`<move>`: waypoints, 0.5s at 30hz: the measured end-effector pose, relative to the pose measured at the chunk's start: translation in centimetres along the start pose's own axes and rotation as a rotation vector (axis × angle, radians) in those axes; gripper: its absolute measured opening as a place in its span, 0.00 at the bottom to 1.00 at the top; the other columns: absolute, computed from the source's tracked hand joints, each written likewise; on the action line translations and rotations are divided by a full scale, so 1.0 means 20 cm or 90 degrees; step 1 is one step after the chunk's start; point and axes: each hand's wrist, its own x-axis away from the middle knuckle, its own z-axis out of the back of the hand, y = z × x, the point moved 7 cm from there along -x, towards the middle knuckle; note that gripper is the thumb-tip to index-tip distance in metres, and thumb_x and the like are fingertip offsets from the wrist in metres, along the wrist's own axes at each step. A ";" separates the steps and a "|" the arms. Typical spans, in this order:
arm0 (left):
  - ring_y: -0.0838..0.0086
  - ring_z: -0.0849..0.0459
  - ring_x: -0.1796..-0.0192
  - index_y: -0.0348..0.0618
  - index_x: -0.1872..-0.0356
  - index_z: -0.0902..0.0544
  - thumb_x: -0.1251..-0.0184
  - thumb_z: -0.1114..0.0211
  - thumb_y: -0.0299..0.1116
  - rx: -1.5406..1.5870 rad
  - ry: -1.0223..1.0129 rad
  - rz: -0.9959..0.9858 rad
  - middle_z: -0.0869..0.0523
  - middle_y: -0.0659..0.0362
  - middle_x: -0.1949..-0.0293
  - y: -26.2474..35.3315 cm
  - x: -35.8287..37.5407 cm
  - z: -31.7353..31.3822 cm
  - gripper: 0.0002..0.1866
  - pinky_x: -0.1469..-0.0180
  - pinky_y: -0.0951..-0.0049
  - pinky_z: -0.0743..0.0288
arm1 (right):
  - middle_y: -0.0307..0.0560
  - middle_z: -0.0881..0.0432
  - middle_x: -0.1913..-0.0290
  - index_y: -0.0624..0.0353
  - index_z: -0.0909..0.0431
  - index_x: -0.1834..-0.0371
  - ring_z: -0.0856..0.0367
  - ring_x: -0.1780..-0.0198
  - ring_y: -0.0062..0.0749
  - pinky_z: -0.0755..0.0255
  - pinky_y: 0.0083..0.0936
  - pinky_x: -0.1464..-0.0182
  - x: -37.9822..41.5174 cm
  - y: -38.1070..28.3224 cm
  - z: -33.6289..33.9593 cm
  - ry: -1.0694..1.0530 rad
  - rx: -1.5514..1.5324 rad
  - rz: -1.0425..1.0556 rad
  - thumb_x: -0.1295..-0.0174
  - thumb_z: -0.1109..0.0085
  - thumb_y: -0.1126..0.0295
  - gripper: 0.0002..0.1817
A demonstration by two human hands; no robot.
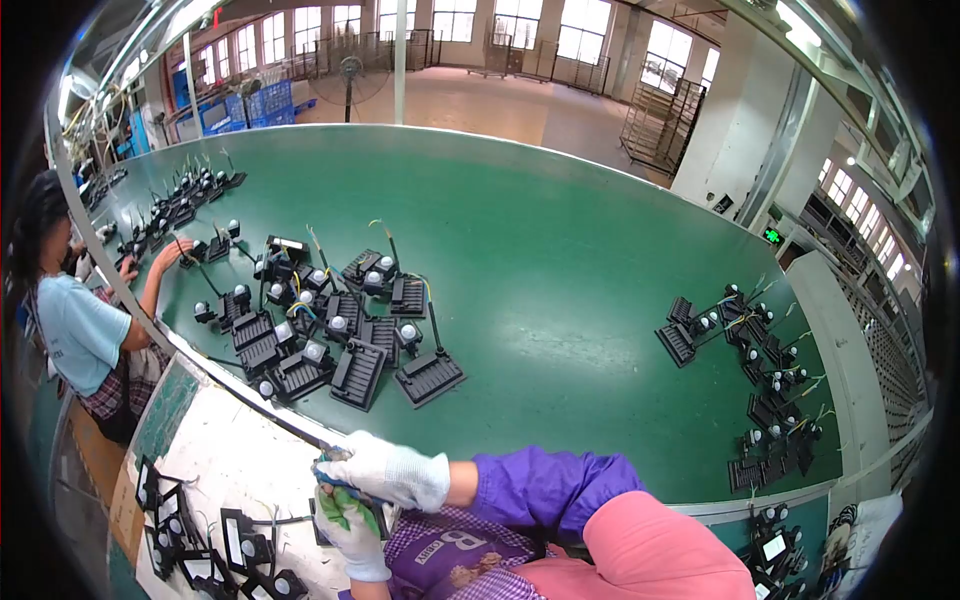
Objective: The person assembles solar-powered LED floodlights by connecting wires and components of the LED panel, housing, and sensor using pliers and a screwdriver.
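Both hands wear white gloves and meet at the edge of the white worktable (225,440). My right hand (385,470) reaches in from the right, fingers closed around something small and dark that is mostly hidden. Just below it, my left hand (350,535) is closed, with a green cloth (347,508) at its fingers. A black lamp housing (322,527) shows partly beside and behind my left hand. To the left, several black lamps with white sensor domes (240,540) lie on the white worktable.
A green conveyor belt (520,300) carries a pile of black finned lamps (358,372) at the left and another group (765,380) at the right. A co-worker (85,330) reaches toward lamps at the far left. More lamps (773,546) lie at the lower right.
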 end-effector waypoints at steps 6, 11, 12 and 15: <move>0.70 0.21 0.50 0.28 0.41 0.30 0.40 0.48 0.17 0.070 0.010 -0.109 0.21 0.51 0.51 0.06 0.04 -0.06 0.23 0.48 0.72 0.24 | 0.58 0.17 0.60 0.59 0.19 0.52 0.19 0.56 0.49 0.24 0.35 0.54 0.04 -0.12 0.04 0.025 0.286 0.071 0.35 0.46 0.58 0.18; 0.68 0.14 0.66 0.28 0.48 0.25 0.39 0.44 0.22 -0.187 -0.094 -0.266 0.16 0.50 0.68 0.29 -0.01 -0.13 0.17 0.62 0.70 0.21 | 0.41 0.20 0.74 0.62 0.20 0.67 0.26 0.73 0.22 0.32 0.23 0.71 0.03 -0.02 0.04 0.016 -0.095 -0.208 0.38 0.42 0.61 0.14; 0.68 0.15 0.63 0.29 0.43 0.28 0.37 0.45 0.22 -0.251 -0.131 -0.305 0.17 0.51 0.66 0.28 -0.01 -0.13 0.20 0.59 0.70 0.21 | 0.39 0.22 0.76 0.61 0.21 0.67 0.27 0.76 0.19 0.34 0.20 0.75 0.04 -0.01 0.03 0.036 -0.133 -0.254 0.36 0.42 0.62 0.12; 0.52 0.18 0.67 0.34 0.52 0.23 0.48 0.38 0.30 -0.300 -0.201 -0.311 0.17 0.48 0.65 0.21 -0.01 -0.14 0.20 0.63 0.60 0.23 | 0.37 0.25 0.78 0.61 0.22 0.67 0.29 0.80 0.18 0.38 0.16 0.81 0.12 -0.03 0.04 0.062 -0.227 -0.226 0.35 0.44 0.69 0.07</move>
